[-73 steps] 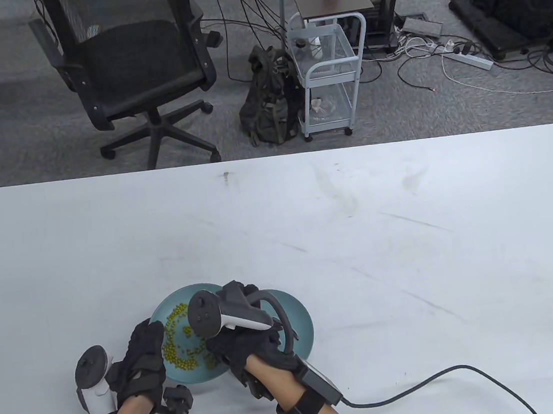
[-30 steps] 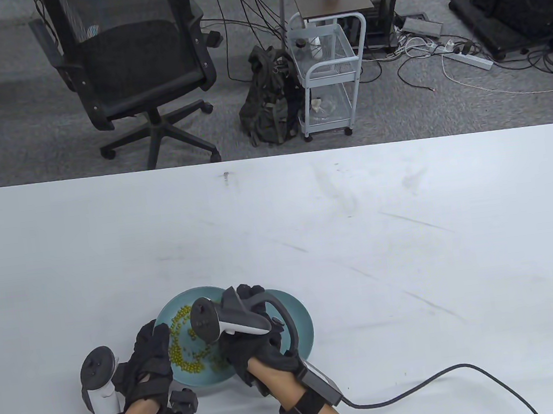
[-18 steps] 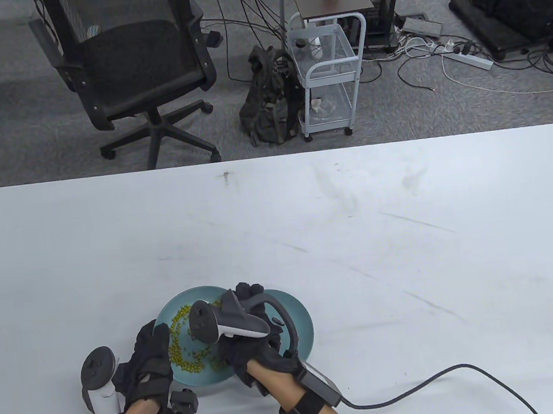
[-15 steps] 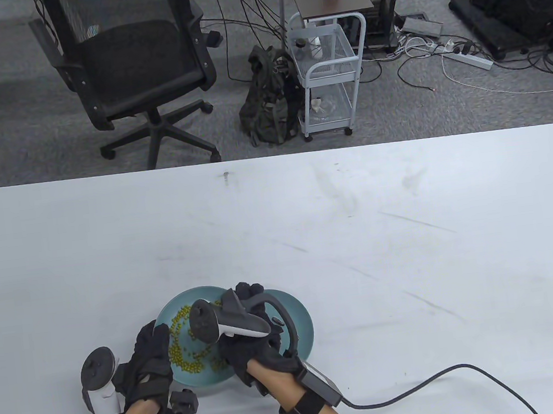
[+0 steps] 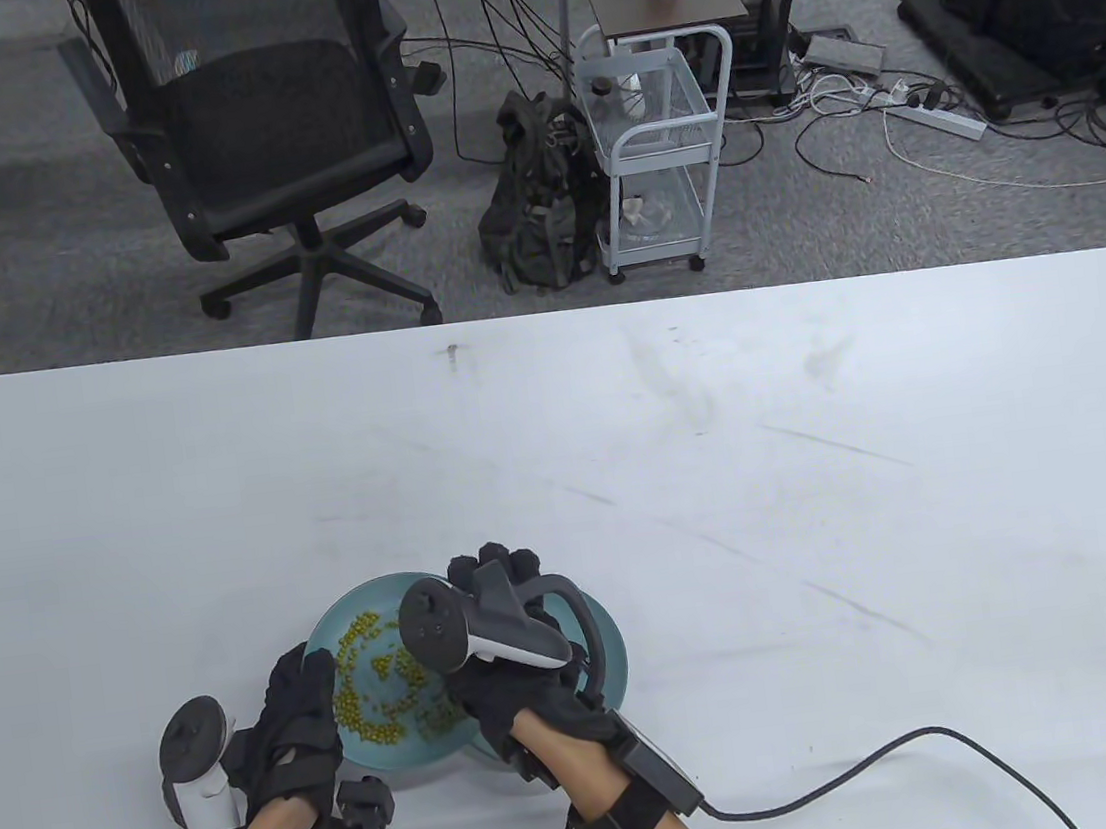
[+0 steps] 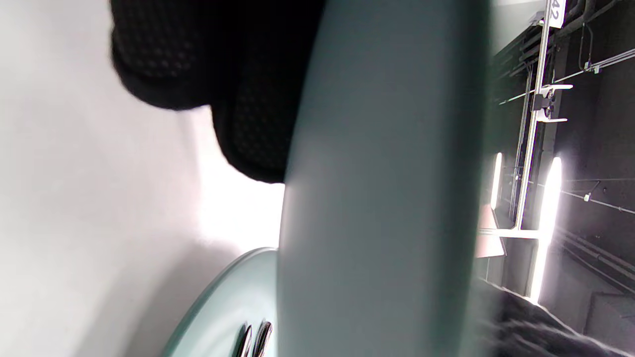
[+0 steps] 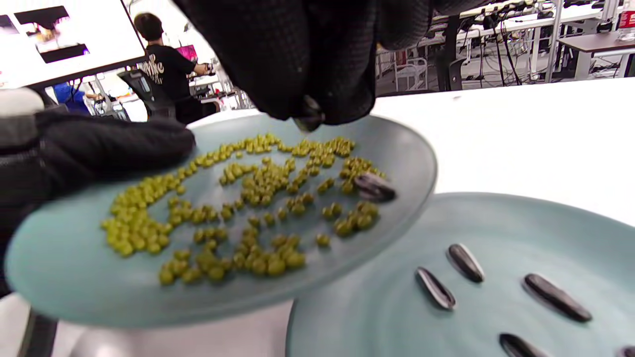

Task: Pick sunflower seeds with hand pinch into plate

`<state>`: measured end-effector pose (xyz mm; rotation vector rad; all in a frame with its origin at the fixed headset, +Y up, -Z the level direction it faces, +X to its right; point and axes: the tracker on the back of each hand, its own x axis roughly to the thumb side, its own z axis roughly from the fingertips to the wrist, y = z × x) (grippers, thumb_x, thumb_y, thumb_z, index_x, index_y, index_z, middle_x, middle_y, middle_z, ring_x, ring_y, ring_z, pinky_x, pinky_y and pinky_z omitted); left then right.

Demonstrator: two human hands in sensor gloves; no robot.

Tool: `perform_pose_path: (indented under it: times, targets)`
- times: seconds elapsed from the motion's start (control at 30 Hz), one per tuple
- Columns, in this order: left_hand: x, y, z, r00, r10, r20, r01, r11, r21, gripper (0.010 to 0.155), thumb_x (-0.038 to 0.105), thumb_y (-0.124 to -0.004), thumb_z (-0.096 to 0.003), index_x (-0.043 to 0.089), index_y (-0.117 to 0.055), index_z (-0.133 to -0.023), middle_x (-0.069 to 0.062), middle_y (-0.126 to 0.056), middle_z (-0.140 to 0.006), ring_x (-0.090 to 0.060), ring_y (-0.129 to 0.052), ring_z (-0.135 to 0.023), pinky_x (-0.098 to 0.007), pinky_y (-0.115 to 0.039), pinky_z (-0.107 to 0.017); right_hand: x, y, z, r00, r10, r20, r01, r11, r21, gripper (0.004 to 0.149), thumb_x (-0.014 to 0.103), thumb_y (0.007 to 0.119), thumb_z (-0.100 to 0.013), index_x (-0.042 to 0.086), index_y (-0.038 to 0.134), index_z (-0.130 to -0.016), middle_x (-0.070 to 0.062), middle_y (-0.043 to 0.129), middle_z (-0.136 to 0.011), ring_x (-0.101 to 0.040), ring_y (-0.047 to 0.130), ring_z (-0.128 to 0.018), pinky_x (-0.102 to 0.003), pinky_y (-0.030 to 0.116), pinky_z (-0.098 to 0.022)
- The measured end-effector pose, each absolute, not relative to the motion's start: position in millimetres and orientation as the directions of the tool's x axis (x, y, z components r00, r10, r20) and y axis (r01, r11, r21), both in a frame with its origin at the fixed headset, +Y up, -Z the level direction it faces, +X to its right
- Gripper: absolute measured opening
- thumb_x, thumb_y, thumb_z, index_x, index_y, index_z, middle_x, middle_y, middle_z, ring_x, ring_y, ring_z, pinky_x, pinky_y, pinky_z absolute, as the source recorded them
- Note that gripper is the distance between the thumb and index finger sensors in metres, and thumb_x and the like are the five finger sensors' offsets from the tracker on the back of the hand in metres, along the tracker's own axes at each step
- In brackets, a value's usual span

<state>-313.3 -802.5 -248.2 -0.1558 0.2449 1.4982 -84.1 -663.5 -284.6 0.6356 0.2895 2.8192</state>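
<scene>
A teal plate [image 5: 385,754] of small green beans [image 7: 248,198] is held at its left rim by my left hand [image 5: 293,713], raised and overlapping a second teal plate [image 5: 610,651]. One dark sunflower seed [image 7: 373,187] lies among the beans. My right hand [image 7: 307,111] hovers over the bean plate's far rim and pinches a sunflower seed [image 7: 308,120] between its fingertips. Several sunflower seeds [image 7: 465,262] lie in the lower plate [image 7: 496,223]. The left wrist view shows only the raised plate's underside [image 6: 377,198] and my gloved fingers [image 6: 248,99].
A black cable [image 5: 857,760] runs from my right wrist across the white table [image 5: 717,435] toward the bottom right. An office chair [image 5: 267,137] and a white cart [image 5: 652,150] stand on the floor beyond the table's far edge.
My right hand has lifted off the beans and moved right and away, holding a seed. My left hand still grips the bean plate, which has barely moved.
</scene>
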Motion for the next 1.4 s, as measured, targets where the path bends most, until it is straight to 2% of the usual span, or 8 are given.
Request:
perform_pose_path:
  times: [0.17,0.3,0.43,0.5,0.6,0.83,1.1,1.4]
  targets:
    - [-318,-800,-249,0.046,0.965,-0.257,-0.995,0.066,0.07,0.046,0.041,-0.059,-0.0635,0.016,-0.046,-0.099,-0.007,-0.085,-0.078,-0.02,-0.104,-0.042,-0.038,-0.086,-0.038,-65,-648,-277,-0.868,0.321,0.379,-0.259,-0.944,0.204,0.033,0.022,0.091,-0.053,-0.005,0.093,-0.073,-0.036,0.049,-0.111,-0.067,0.037,-0.099,-0.079,0.029,-0.066]
    - [-321,-799,-250,0.038,0.965,-0.26,-0.995,0.06,0.078,0.046,0.042,-0.058,-0.0639,0.017,-0.045,-0.099,-0.005,-0.085,-0.079,-0.018,-0.104,-0.043,-0.037,-0.087,-0.039,-45,-647,-271,-0.873,0.344,0.346,-0.303,-0.938,0.169,0.033,0.022,0.091,-0.053,-0.005,0.092,-0.073,-0.036,0.049,-0.111,-0.067,0.037,-0.099,-0.079,0.03,-0.066]
    - [-323,-797,-250,0.028,0.965,-0.261,-0.995,0.052,0.087,0.046,0.042,-0.058,-0.064,0.017,-0.044,-0.099,-0.005,-0.084,-0.079,-0.018,-0.104,-0.044,-0.037,-0.087,-0.039,-31,-665,-269,-0.891,0.336,0.307,-0.289,-0.939,0.187,0.033,0.023,0.091,-0.053,-0.004,0.092,-0.073,-0.036,0.049,-0.111,-0.068,0.037,-0.099,-0.079,0.03,-0.066]
    - [-323,-796,-251,0.019,0.965,-0.262,-0.995,0.045,0.092,0.046,0.042,-0.057,-0.064,0.017,-0.044,-0.099,-0.004,-0.084,-0.079,-0.018,-0.104,-0.044,-0.037,-0.087,-0.039,-27,-682,-269,-0.884,0.372,0.283,-0.327,-0.925,0.192,0.033,0.023,0.091,-0.053,-0.004,0.092,-0.073,-0.036,0.049,-0.111,-0.068,0.037,-0.099,-0.079,0.03,-0.066]
    - [-325,-796,-251,0.006,0.965,-0.263,-0.994,0.034,0.101,0.046,0.042,-0.057,-0.0641,0.017,-0.043,-0.1,-0.004,-0.084,-0.08,-0.018,-0.104,-0.045,-0.037,-0.086,-0.039,-27,-704,-273,-0.873,0.418,0.253,-0.352,-0.897,0.268,0.033,0.022,0.091,-0.053,-0.004,0.092,-0.073,-0.036,0.049,-0.11,-0.068,0.035,-0.098,-0.079,0.03,-0.066]
    - [-326,-796,-253,0.007,0.964,-0.265,-0.994,0.034,0.099,0.046,0.043,-0.057,-0.0643,0.017,-0.043,-0.1,-0.004,-0.083,-0.081,-0.018,-0.103,-0.046,-0.037,-0.086,-0.04,-37,-744,-280,-0.913,0.334,0.235,-0.267,-0.924,0.273,0.033,0.023,0.09,-0.053,-0.003,0.092,-0.073,-0.036,0.049,-0.11,-0.068,0.036,-0.098,-0.078,0.03,-0.065]
    - [-325,-796,-253,0.015,0.964,-0.266,-0.996,0.037,0.079,0.046,0.042,-0.057,-0.0643,0.017,-0.043,-0.1,-0.005,-0.083,-0.08,-0.018,-0.103,-0.046,-0.037,-0.086,-0.04,-52,-763,-283,-0.917,0.307,0.256,-0.224,-0.925,0.308,0.034,0.024,0.09,-0.053,-0.003,0.092,-0.074,-0.036,0.049,-0.11,-0.068,0.036,-0.098,-0.078,0.03,-0.065]
    - [-326,-796,-253,0.01,0.966,-0.257,-0.996,0.032,0.084,0.046,0.042,-0.057,-0.0643,0.017,-0.043,-0.1,-0.004,-0.083,-0.08,-0.018,-0.103,-0.045,-0.037,-0.086,-0.04,-49,-764,-284,-0.917,0.316,0.242,-0.235,-0.921,0.311,0.035,0.024,0.089,-0.053,-0.004,0.091,-0.075,-0.037,0.048,-0.11,-0.068,0.035,-0.098,-0.078,0.03,-0.065]
